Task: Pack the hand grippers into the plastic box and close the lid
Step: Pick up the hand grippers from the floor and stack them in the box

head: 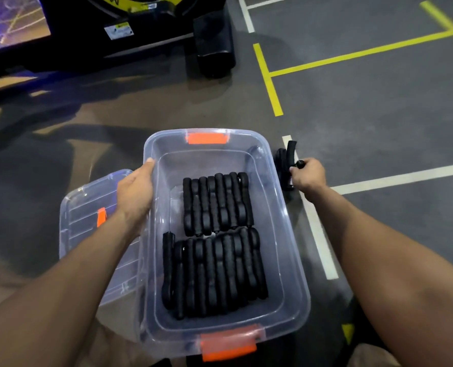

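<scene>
Box (209, 165) between hands (135, 192), gripper (286, 160) in right (310, 176)

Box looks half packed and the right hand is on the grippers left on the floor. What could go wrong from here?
1. The right hand grips the loose hand grippers near one end; one could slip out on the lift over the plastic box wall.
2. Dropped carelessly, they may knock the packed rows askew or sit too high for the lid.
</scene>
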